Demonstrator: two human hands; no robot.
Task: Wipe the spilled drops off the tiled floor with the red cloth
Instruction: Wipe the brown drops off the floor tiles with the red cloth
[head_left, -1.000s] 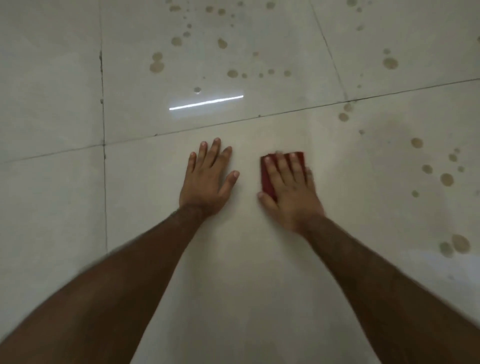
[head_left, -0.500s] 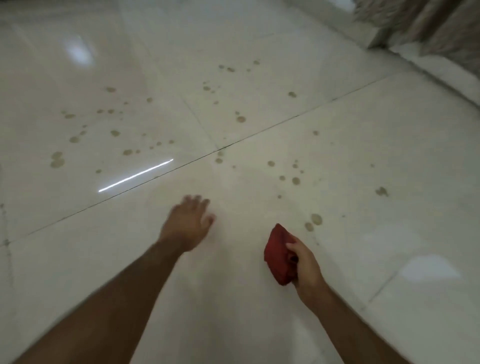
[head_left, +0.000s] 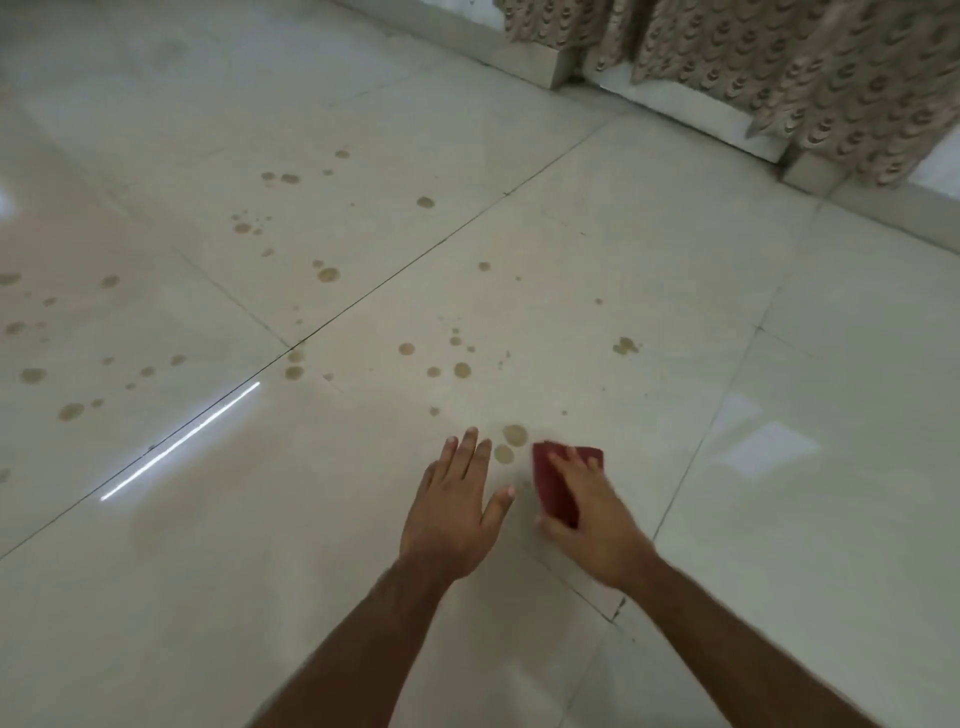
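My right hand (head_left: 592, 512) presses the red cloth (head_left: 553, 483) flat on the pale tiled floor (head_left: 623, 234); most of the cloth lies under the fingers. Two brownish drops (head_left: 511, 441) sit just left of the cloth, between my hands. My left hand (head_left: 457, 506) rests flat on the floor beside them, fingers spread, holding nothing. More brown drops (head_left: 447, 358) dot the tile ahead, and several others (head_left: 67, 384) spread across the tiles to the far left.
A patterned curtain (head_left: 810, 67) hangs at the top right above a low white skirting ledge (head_left: 540, 62). Dark grout lines cross the floor. A bright streak of reflected light (head_left: 182, 441) lies on the tile at left.
The view has swung right and forward. My right hand, which held the cloth bunched and lifted, now presses it flat on the floor beside two drops. My left hand has set down flat close to it.
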